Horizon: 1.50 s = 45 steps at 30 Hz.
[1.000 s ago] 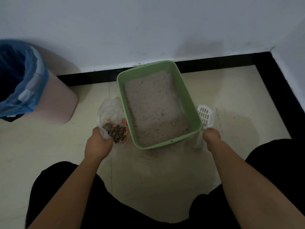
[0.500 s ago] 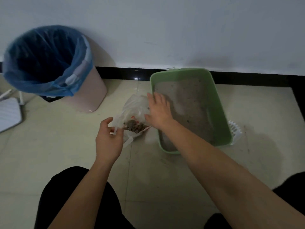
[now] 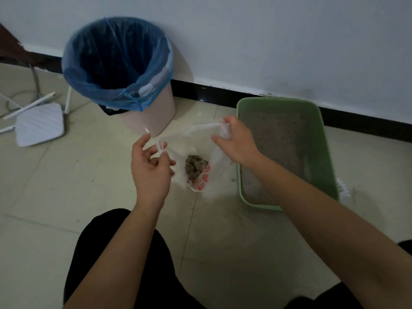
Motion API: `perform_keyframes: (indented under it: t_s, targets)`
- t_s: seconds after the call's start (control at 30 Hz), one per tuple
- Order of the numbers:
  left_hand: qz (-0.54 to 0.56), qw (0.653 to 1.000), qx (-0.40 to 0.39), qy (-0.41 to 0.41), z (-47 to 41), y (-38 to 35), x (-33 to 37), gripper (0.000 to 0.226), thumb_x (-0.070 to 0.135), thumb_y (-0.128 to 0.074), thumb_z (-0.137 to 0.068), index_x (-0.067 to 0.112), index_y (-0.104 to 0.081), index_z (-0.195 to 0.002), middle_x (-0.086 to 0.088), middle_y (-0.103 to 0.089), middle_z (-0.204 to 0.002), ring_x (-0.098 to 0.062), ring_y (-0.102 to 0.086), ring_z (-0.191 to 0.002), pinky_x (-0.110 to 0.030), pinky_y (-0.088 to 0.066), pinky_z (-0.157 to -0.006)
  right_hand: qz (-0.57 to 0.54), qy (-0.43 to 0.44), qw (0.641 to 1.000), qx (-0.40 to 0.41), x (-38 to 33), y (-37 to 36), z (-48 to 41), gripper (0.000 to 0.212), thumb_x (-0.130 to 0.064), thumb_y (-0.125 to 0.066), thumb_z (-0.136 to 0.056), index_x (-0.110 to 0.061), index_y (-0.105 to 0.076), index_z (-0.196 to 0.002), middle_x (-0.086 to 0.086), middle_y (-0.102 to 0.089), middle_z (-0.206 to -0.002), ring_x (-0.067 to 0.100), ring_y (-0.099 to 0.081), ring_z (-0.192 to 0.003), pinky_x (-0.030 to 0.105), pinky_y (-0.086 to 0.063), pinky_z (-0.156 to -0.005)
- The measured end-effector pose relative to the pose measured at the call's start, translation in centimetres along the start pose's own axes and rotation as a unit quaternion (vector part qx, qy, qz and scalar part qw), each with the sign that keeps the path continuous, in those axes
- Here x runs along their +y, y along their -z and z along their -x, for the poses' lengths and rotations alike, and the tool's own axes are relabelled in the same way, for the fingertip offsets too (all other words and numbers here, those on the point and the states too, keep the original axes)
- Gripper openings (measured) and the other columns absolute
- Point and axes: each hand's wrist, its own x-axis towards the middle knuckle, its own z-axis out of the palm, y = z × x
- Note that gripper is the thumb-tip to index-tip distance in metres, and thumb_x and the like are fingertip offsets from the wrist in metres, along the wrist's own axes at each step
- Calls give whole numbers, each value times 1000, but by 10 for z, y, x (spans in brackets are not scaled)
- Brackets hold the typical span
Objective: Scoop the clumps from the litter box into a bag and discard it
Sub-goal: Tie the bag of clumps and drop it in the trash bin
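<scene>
Tiled floor (image 3: 55, 197) carries a green litter box (image 3: 323, 139); bag (image 3: 200, 182) holds clumps (image 3: 195, 167).

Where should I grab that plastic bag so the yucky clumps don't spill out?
Take the plastic bag by its two handle loops, from above. The clumps sit heaped at the bottom and the mouth faces up, so lifting both loops should close it. The left hand pinches one loop, the right hand holds the other.
</scene>
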Motion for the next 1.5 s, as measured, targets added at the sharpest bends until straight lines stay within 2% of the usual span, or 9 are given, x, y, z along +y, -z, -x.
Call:
perform_keyframes:
  t_s: [0.1,0.2,0.3,0.43,0.63,0.83,1.1,1.33,1.5]
  targets:
    - [37,999,32,15,-7,2,-1,44,6,-59,-94,19,-43,-133,-6,-68,-108,-11,-67,-69,-24,-51,-53,121,-78,981,-132,24,16,2,90,-36,-80,-78,-15,-30,-149,12,-43,-143,28,-49,-124,30,-44,-93]
    - [46,998,33,30,-9,2,-3,47,6,-59,-94,17,-41,-136,-8,-66,-111,-12,-69,-73,-25,-53,-58,251,-134,933,-220,43,22,9,60,-41,-73,-83,-8,-57,-131,13,-62,-125,28,-62,-106,25,-47,-76]
    - [33,999,15,18,-8,-1,-2,52,-1,-57,-92,20,-39,-136,-4,-64,-115,-12,-71,-81,-24,-56,-65,158,-193,955,-161,46,17,25,54,-50,-45,-99,-3,-70,-88,11,-70,-75,23,-67,-65,30,-54,-61]
    - [3,1000,-12,6,-4,-3,-1,65,-2,-55,-92,25,-31,-145,3,-60,-124,-13,-72,-85,-25,-57,-70,-110,-256,953,-120,33,8,42,46,-42,-40,-104,-6,-66,-92,9,-72,-81,18,-67,-64,28,-52,-57]
    - [-5,1000,-16,-14,-3,-8,-2,74,-5,-51,-92,29,-22,-151,3,-53,-133,-12,-71,-90,-24,-57,-69,-120,-53,991,-15,37,3,64,46,-40,-56,-97,-27,-46,-140,-11,-62,-121,6,-62,-99,25,-53,-78]
    - [-41,998,-37,-35,0,-15,-5,57,0,-54,-92,21,-38,-143,1,-55,-129,-11,-71,-86,-23,-55,-63,58,-115,991,-43,55,0,78,39,-40,-47,-99,-10,-61,-78,3,-66,-72,19,-62,-68,38,-53,-73]
    - [-39,979,77,-186,2,-9,14,23,21,-66,-92,20,-58,-114,-8,-67,-102,-19,-68,-89,-33,-58,-74,-126,32,986,106,-29,37,55,45,-39,-59,-91,-2,-48,-68,15,-51,-60,29,-56,-55,41,-50,-52]
    - [-227,971,-75,30,-11,-5,-9,115,59,-78,-68,23,-11,-154,-4,-26,-153,-20,-22,-143,-49,-27,-116,162,-26,985,56,7,25,47,29,-53,-53,-91,-26,-53,-84,-7,-54,-83,13,-55,-75,30,-46,-64]
    - [-449,840,-299,58,2,-7,-24,143,83,-69,-52,32,21,-150,-8,19,-160,-27,16,-148,-56,-5,-117,152,-91,984,35,38,24,64,42,-55,-47,-94,-18,-63,-85,0,-58,-84,20,-56,-82,30,-41,-62]
